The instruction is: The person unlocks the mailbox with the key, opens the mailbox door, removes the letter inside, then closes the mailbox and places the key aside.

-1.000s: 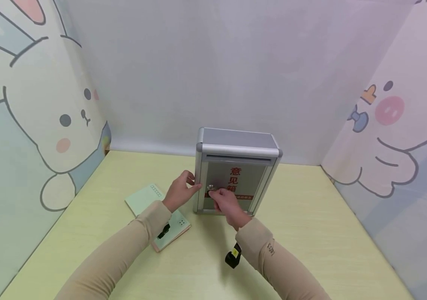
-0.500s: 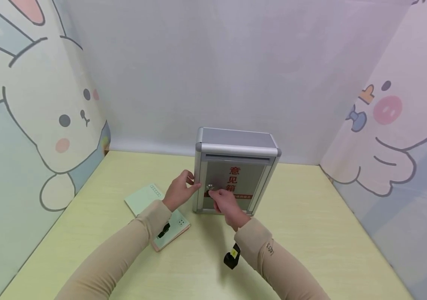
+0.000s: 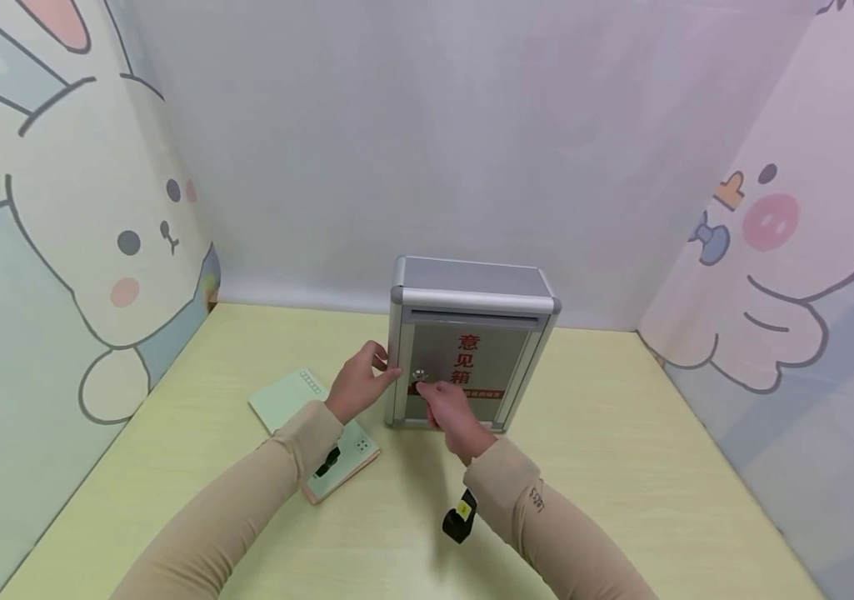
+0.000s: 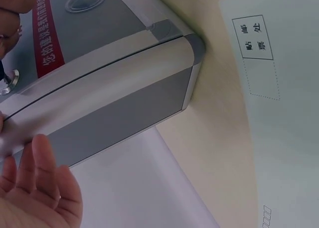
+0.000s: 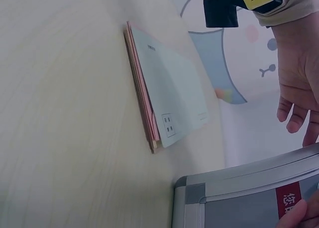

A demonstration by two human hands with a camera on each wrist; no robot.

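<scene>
A silver-grey suggestion box (image 3: 479,279) with red lettering and a slot stands upright on the table. My left hand (image 3: 359,385) rests against its left side, fingertips touching the side and thumb at the front edge. In the left wrist view those fingers (image 4: 44,160) look only slightly bent. At the round metal lock (image 3: 419,374) on the box's front, my right hand (image 3: 452,412) pinches a small dark-headed key (image 4: 1,71). Most of the key is hidden by the fingers. The box's front door lies flush with its frame.
Left of the box lies a stack of envelopes (image 3: 292,402), pale green on top with pink ones under it, partly below my left forearm. The yellow wooden table (image 3: 621,467) ends at a pale back curtain (image 3: 427,150) and cartoon-printed side curtains.
My right wrist has dropped and shifted very slightly left while its fingers stay at the lock. My left hand keeps its place on the box.
</scene>
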